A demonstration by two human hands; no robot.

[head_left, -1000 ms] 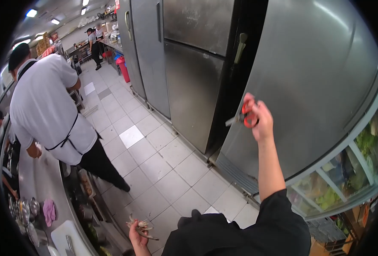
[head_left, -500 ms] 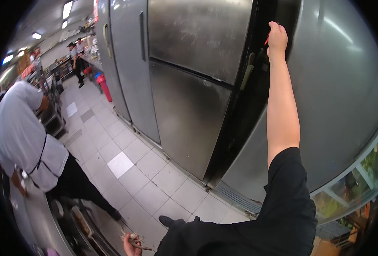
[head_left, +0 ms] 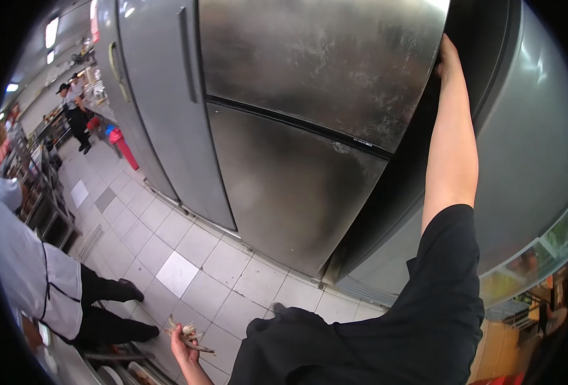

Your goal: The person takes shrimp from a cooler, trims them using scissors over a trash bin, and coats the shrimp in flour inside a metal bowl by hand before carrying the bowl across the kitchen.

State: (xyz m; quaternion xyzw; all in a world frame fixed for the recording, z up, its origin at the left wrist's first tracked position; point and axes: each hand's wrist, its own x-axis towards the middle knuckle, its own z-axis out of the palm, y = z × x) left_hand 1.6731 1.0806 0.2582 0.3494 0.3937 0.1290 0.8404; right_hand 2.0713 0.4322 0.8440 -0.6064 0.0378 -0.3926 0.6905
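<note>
Left hand (head_left: 180, 351) at seven o'clock, low over the tiled floor (head_left: 229, 260); fingers curled round a small bundle of pale stalks (head_left: 190, 333), thin ends poking out both sides. Right arm reaches up to two o'clock; right hand (head_left: 449, 61) at the side edge of the steel refrigerator (head_left: 296, 192), in the dark gap before the grey cabinet (head_left: 531, 138). Fingers mostly hidden; cannot tell whether they grip anything. Co-worker in white top (head_left: 27, 256) at eight o'clock, back turned. Red bin (head_left: 125, 152) between nine and ten.
</note>
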